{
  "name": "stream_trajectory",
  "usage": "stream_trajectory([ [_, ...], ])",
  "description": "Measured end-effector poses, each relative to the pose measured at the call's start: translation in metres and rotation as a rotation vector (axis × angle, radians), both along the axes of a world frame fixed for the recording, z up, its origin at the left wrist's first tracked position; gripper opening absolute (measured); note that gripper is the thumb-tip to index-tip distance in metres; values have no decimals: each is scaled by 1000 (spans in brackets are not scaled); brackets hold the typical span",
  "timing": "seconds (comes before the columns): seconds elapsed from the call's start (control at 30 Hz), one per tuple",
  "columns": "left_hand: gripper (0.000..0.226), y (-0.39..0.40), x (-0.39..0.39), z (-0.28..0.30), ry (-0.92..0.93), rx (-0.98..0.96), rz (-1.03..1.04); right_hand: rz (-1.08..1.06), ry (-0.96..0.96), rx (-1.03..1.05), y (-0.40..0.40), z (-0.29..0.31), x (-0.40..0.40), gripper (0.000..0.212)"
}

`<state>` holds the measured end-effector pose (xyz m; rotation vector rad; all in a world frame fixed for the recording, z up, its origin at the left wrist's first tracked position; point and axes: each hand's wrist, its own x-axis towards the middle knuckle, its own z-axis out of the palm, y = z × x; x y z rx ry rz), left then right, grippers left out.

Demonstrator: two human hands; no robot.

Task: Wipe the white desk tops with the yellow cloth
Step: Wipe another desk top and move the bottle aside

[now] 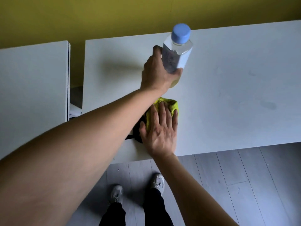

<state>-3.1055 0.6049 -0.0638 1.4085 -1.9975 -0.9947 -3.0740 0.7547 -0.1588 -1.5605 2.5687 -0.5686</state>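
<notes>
Desks: two white desk tops, a larger one (228, 88) and a second (32, 88) left of it.
Cloths: one yellow cloth (172, 105).
Bottles: one clear bottle (177, 54) with blue cap.
Hands: two, left hand (156, 74), right hand (161, 129).
Shoes: two, left shoe (116, 194), right shoe (158, 181).

The right hand (160, 129) is covering much of the yellow cloth (172, 106). The left hand (157, 73) is hiding the bottle's (176, 51) lower part. The frame is cutting off the worktop (236, 95) at right.
</notes>
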Motion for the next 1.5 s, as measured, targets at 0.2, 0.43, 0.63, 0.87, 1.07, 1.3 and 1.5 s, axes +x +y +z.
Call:
stream_trajectory([
  [0.2, 64, 32, -51, -2, -2, -6, -123, 20, -83, -87, 3, 10, -3, 66],
  [0.43, 79, 44, 0, -22, -15, -49, -149, 55, -48, -99, 3, 4, -5, 66],
  [0.63, 42, 95, 233, -75, -395, -375, 24, 25, 58, -44, -3, -8, 0, 69],
  [0.87, 44, 168, 331, -99, -453, -350, -153, 165, 36, -18, -58, -6, 56, 66],
  [1.07, 48, 171, 319, -99, -500, -325, -84, 589, 51, -101, -112, -2, 125, 52],
  [1.3, 28, 148, 319, -91, -479, -382, -135, 29, 62, -60, -76, -17, -44, 60],
  [1.5, 19, 129, 323, -97, -347, -393, -237, 49, 63, -103, -117, -16, 22, 60],
])
